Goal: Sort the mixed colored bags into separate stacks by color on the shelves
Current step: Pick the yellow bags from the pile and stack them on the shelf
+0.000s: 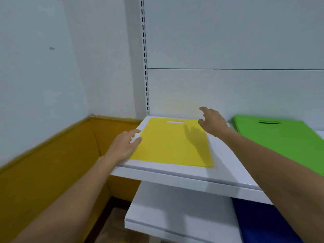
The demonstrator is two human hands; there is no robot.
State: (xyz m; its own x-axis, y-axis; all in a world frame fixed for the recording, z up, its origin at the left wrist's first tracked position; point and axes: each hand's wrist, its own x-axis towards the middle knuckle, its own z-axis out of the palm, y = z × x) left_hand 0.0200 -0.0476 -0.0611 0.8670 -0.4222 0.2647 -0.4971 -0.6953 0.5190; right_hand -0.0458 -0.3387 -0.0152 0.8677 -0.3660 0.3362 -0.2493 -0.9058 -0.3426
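A flat yellow bag [168,142] with a cut-out handle lies at the left end of the upper white shelf [220,179]. My left hand [125,144] rests at the bag's left edge, fingers straight and touching it. Above the bag's far right corner my right hand [213,121] hovers with loosely bent fingers, holding nothing, its shadow falling on the bag. A stack of green bags [280,139] lies to the right on the same shelf. On the lower shelf [175,216] a blue bag [263,223] shows at the right, partly hidden by my right forearm.
White back panels and a slotted upright [145,67] stand behind the shelves. To the left is a wall with a mustard-yellow lower band [52,163]. Brown floor [112,223] shows below, left of the lower shelf.
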